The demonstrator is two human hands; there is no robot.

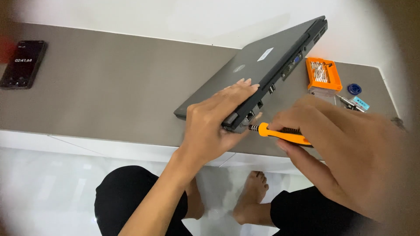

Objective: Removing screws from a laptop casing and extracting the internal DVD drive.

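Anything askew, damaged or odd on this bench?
The closed grey laptop is tipped up on one edge rather than lying flat, steadied by the left hand. The right hand presses an orange screwdriver to its corner. No visible damage.

The laptop (258, 65) looks like dark grey plastic with a smooth, dull skin, and the screwdriver (280, 133) has a bright orange plastic handle with a black ribbed grip and a thin shiny metal tip. The table (109, 87) is a smooth, matt grey-brown top with a soft shine, while the phone (22, 64) on it has a glossy black glass face. The bit case (323, 73) is orange plastic holding shiny little metal bits, the trousers (127, 196) are soft black cloth, and the floor (43, 188) is pale, glossy tile.
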